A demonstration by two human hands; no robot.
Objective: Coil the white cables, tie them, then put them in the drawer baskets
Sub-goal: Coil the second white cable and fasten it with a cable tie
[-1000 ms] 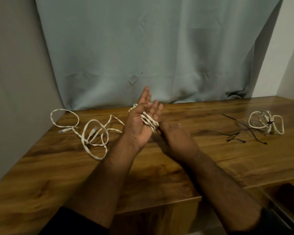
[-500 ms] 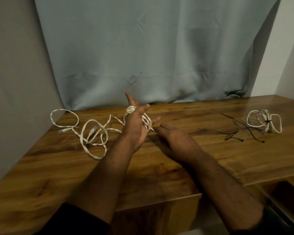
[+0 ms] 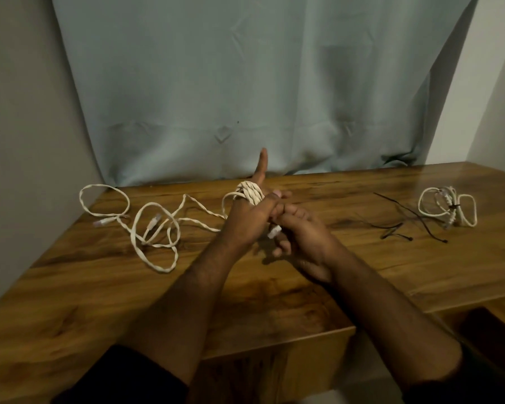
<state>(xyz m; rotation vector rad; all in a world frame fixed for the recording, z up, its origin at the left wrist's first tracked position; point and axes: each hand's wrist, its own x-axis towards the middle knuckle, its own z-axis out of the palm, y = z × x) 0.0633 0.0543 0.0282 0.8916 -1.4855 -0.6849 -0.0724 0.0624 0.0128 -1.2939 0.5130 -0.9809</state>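
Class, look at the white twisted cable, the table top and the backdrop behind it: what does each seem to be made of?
White twisted cable: probably plastic-sheathed, matt, with clear plug ends. Brown table top: wood or wood-look laminate, glossy, showing grain and reflections. Pale blue backdrop: cloth, matt, creased and folded.

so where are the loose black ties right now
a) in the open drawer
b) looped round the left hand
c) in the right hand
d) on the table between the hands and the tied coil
d: the black ties lie loose on the table, to the right of both hands and just left of the tied coil; what is wound round the left hand is white cable.
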